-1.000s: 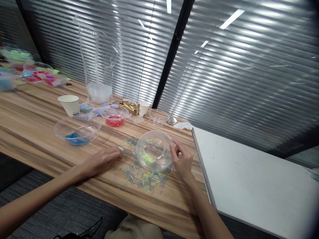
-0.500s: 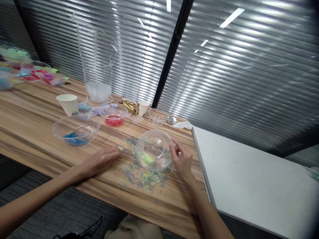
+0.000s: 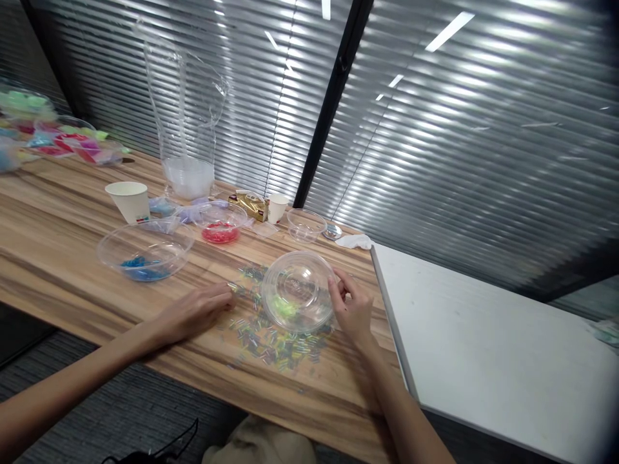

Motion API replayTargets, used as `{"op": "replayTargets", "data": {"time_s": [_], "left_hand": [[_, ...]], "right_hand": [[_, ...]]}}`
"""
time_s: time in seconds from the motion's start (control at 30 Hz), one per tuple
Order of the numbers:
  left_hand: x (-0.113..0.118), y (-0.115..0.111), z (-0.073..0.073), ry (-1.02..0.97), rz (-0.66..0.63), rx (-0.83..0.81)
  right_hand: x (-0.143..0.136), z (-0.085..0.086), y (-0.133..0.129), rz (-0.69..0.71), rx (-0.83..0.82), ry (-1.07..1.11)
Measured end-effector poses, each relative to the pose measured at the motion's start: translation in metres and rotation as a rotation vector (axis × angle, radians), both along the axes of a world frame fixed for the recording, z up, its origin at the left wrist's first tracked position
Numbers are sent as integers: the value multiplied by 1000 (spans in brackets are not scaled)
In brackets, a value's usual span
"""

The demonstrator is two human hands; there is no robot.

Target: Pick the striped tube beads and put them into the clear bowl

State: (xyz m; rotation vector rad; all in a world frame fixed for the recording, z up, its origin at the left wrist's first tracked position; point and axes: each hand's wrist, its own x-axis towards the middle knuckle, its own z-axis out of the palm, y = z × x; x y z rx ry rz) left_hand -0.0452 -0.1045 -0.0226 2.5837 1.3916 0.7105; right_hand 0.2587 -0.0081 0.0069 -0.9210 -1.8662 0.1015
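Note:
My right hand (image 3: 354,303) grips the right rim of a clear plastic bowl (image 3: 316,283), thumb on the near side. The bowl is tilted toward me, and a small heap of yellow-green beads (image 3: 284,307) lies low inside it. Under and around it, many small tube-shaped beads (image 3: 280,348) in yellow, green and dark tones are scattered on the wooden table. My left hand (image 3: 209,305) rests on the table at the left edge of these beads. Its fingers are curled together; whether they pinch a bead is hidden.
A clear bowl with blue beads (image 3: 145,267) stands to the left, and one with red beads (image 3: 221,233) behind. Further back are paper cups (image 3: 129,200), a gold box (image 3: 249,205), another clear bowl (image 3: 306,225) and a tall plastic bag (image 3: 188,129). A white board (image 3: 483,348) lies right.
Both hands and the tilted bowl hold nearly the same places. The whole view has shifted very slightly.

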Motion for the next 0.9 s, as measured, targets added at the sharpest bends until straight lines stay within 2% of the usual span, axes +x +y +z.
{"op": "replayTargets", "data": {"time_s": [0.53, 0.9], "left_hand": [[4, -1, 7, -35, -36, 23], [4, 1, 6, 7, -21, 22]], "right_hand": [[0, 0, 1, -1, -16, -13], [0, 0, 1, 5, -24, -5]]}}
